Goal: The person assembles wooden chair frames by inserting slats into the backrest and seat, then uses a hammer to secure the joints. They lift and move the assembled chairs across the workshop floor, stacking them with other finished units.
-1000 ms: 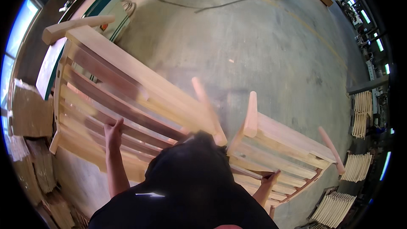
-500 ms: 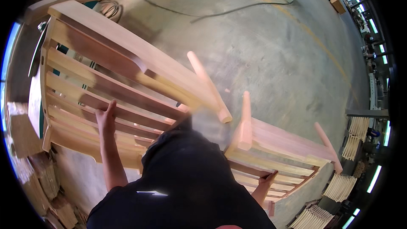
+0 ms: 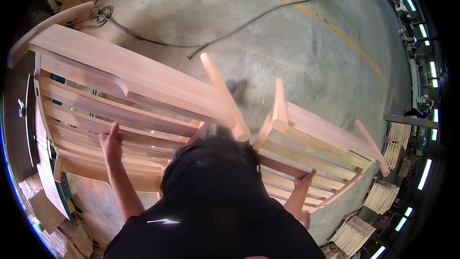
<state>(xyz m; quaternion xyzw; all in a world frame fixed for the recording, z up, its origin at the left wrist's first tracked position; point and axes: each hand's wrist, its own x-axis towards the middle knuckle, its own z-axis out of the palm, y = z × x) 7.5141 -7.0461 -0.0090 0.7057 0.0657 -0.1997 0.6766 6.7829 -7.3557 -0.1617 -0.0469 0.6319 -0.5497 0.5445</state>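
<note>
Slats fill both my hands in the head view: my left hand wraps one on the left frame, my right hand one on the right frame, each nearest its own frame, some fingers hidden. The pale wooden frames flank me, their long axes slanting alike from far left to near right, broad rails ahead of my hands.

Head-worn fisheye, looking down — close, dark rim unclear
</note>
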